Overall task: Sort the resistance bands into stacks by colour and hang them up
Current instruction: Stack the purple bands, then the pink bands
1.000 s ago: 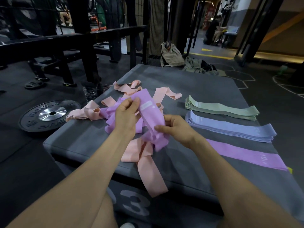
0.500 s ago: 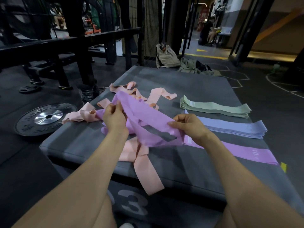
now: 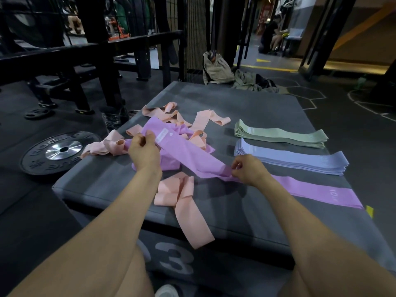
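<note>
I hold a purple band (image 3: pixel 188 153) stretched flat between my hands above the grey padded box (image 3: pixel 267 112). My left hand (image 3: pixel 143 151) pinches its far end near the white label. My right hand (image 3: pixel 248 169) pinches its near end, just over the left end of a purple band (image 3: pixel 317 192) that lies flat on the box. Beside that lie a blue stack (image 3: pixel 300 159) and a green stack (image 3: pixel 282 136). Loose pink bands (image 3: pixel 169 114) lie tangled at the left, with more purple under my left hand. One pink band (image 3: pixel 188 213) hangs over the front edge.
A weight plate (image 3: pixel 60 151) lies on the floor left of the box. Black rack frames (image 3: pixel 96 56) stand behind it. A bag (image 3: pixel 216 67) and clothes (image 3: pixel 252 82) sit on the floor beyond the box. A person sits far back (image 3: pixel 270 37).
The crumpled purple band has been pulled out into a flat strip. My right hand has moved right and down with its end, toward the purple band lying on the box.
</note>
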Available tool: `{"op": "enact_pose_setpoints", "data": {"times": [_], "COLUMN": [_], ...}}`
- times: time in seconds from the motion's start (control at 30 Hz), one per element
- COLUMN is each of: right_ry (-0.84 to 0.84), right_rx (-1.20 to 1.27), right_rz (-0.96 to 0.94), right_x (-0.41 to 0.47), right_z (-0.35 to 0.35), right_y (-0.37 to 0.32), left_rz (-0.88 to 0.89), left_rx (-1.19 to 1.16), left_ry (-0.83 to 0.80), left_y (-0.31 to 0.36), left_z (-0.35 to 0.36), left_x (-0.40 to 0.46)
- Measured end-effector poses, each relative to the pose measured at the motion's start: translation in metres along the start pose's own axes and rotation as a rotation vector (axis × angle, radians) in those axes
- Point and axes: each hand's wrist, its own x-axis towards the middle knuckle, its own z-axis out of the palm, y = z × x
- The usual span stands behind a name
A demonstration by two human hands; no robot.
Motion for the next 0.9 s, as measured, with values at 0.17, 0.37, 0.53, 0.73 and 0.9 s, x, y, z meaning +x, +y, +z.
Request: {"op": "enact_pose_setpoints", "data": {"times": [0.17, 0.37, 0.53, 0.73, 0.9], "right_ry": [0.190, 0.190, 0.207, 0.156, 0.122], "right_rx": [0.277, 1.014, 1.139, 1.087, 1.236], "right_rz": [0.115, 0.394, 0.469, 0.368, 0.369], "right_x": [0.005, 0.001, 0.003, 0.002, 0.005], "right_z": [-0.004, -0.014, -0.011, -0.009, -0.009], "right_y": [0.000, -0.005, -0.008, -0.010, -0.007], "left_rz": [0.025, 0.041, 0.055, 0.062, 0.051], "left_rx": [0.021, 0.036, 0.024, 0.025, 0.031], "left_ry": [0.025, 0.038, 0.045, 0.037, 0.040], "left_y": [-0.002, -0.003, -0.002, 0.000, -0.003], "left_z": [-0.004, -0.006, -0.005, -0.006, -0.005], "left_x": [0.005, 0.006, 0.005, 0.003, 0.005]}}
